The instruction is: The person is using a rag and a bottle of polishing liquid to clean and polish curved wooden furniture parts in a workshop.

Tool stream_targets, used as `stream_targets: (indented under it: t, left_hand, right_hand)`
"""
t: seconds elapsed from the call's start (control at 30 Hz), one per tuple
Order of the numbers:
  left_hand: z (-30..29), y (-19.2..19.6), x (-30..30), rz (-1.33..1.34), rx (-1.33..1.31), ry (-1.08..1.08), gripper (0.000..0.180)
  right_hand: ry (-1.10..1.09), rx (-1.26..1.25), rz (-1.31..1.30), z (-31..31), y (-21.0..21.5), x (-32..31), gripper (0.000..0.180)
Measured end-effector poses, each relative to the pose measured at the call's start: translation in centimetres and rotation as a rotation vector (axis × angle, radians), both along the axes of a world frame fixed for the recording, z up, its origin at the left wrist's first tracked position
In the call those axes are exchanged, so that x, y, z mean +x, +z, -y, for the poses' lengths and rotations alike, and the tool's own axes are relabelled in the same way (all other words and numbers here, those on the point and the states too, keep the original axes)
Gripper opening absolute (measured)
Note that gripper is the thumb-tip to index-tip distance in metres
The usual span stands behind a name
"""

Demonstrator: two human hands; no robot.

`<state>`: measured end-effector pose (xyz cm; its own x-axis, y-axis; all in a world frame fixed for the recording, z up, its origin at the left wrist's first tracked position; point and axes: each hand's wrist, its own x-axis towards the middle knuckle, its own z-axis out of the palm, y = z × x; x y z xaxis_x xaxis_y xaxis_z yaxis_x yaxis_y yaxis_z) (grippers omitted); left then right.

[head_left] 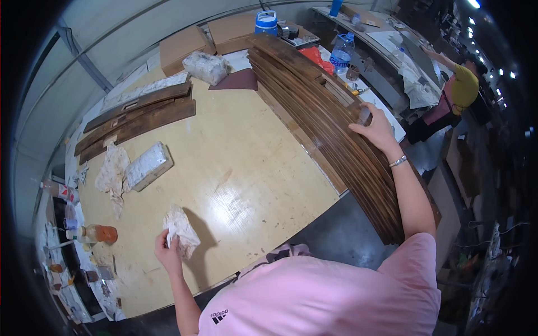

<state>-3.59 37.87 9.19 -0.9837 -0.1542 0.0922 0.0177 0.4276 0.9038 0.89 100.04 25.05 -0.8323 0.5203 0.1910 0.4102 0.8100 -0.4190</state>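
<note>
A crumpled, stained white rag (182, 231) is pinched in my left hand (168, 250), held over the near left part of the pale wooden table (252, 151). On the right, a tall stack of dark brown wooden boards (314, 117) runs from the far end toward me and overhangs the table's near edge. My right hand (376, 127) rests at the stack's top right edge, thumb and fingers spread apart over the uppermost board. That board has a rectangular cutout (338, 91) just beyond my fingers.
Several dark boards (140, 115) lie at the far left, near a wrapped block (149, 166) and another rag (114, 173). A bottle of orange liquid (100, 233) stands at the left edge. Beyond the stack are a water jug (342, 53) and a person in yellow (464, 89).
</note>
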Motion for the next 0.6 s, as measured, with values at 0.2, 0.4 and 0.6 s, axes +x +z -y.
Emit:
stream_targets:
  t: [0.2, 0.4, 0.6]
  left_hand:
    - [-1.3, -1.0, -5.5, -0.043, -0.106, -0.131, 0.032]
    - [-1.5, -1.8, -15.4, -0.014, -0.217, -0.086, 0.031]
    - [1.1, -4.8, -23.1, -0.081, -0.453, 0.023, 0.021]
  right_hand:
    - [-0.005, 0.040, 0.025, -1.5, -0.9, -0.9, 0.075]
    - [-0.073, 0.029, -0.017, -0.2, -1.1, 0.7, 0.064]
    - [0.135, 0.259, -0.347, 9.8, 0.4, 1.4, 0.024]
